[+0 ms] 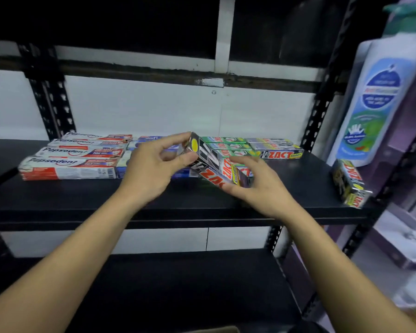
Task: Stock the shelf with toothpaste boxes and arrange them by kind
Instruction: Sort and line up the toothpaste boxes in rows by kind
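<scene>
One head-worn wide-angle view, standing close in front of the black shelf [298, 183], facing forward and slightly down onto its board. Near: left hand [151, 169] and right hand [262, 188] meet on Zact toothpaste [214, 164] over the shelf, mid-frame. Purple rack [399, 150] fills the edge right of the shelf.

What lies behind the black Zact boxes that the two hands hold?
Blue toothpaste boxes lie flat on the black shelf, between red-and-white Pepsodent boxes and green Zact boxes. The left hand, right hand and held black Zact boxes cover most; their number cannot be told.
</scene>
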The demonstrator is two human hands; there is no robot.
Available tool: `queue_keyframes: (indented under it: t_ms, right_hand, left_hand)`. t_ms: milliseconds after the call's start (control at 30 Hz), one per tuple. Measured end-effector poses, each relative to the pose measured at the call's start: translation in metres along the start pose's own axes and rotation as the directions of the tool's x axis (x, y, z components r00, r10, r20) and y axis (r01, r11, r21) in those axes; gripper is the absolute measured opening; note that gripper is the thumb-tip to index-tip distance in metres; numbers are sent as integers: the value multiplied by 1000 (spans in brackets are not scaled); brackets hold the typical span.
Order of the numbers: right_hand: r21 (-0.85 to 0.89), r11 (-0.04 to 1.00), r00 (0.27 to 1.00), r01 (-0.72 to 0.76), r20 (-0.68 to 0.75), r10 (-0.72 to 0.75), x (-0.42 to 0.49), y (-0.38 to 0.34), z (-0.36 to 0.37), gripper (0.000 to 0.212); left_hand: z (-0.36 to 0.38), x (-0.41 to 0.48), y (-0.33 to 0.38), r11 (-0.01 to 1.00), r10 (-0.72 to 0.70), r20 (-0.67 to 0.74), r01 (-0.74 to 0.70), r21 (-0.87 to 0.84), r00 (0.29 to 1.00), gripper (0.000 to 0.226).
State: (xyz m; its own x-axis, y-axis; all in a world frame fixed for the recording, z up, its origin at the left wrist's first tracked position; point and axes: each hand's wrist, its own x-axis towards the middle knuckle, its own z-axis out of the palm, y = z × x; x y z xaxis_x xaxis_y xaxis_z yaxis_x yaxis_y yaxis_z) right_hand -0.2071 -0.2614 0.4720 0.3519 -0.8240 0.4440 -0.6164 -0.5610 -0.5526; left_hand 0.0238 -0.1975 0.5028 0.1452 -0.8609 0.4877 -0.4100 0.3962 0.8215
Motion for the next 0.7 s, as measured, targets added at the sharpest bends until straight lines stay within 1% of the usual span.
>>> queue_keyframes:
  t_ms: [67, 133, 233, 300, 367, 467, 567, 633, 700]
  right_hand:
    - [28, 998, 998, 60, 28, -60, 0, -8, -12, 74]
    - [108, 989, 992, 105, 59, -112, -2, -17, -24, 78]
    - [275, 954, 988, 119, 60, -141, -2, -23, -39, 74]
    - [325, 937, 987, 128, 53, -154, -1, -25, -49, 72]
    - [338, 929, 983, 152, 46, -178, -1, -23, -57, 74]
    - [347, 925, 982, 157, 41, -182, -3, -17, -68, 74]
    - [313, 933, 983, 180, -15, -184, -6, -8, -76, 69]
    - [372, 912, 985, 172, -77, -154, -10, 0, -79, 64]
    - [403, 901, 980, 160, -172, -97, -13, 11, -78, 56]
  left_hand:
    - [7, 4, 14, 997, 70, 33, -68, -45, 997, 44]
    - [13, 7, 25, 990, 134, 77, -130, -54, 988, 44]
    - [23, 11, 35, 975, 222, 131, -219, -36, 966, 42]
    - [30, 14, 38, 962, 270, 149, -273, -2, 951, 39]
    - [39, 15, 41, 948, 310, 167, -317, 16, 936, 38]
    - [56, 15, 43, 950, 313, 154, -307, -58, 937, 40]
    - [79, 12, 42, 958, 273, 117, -259, -126, 955, 51]
    - [97, 9, 38, 957, 258, 104, -240, -161, 960, 57]
    - [114, 3, 30, 960, 250, 109, -232, -155, 962, 57]
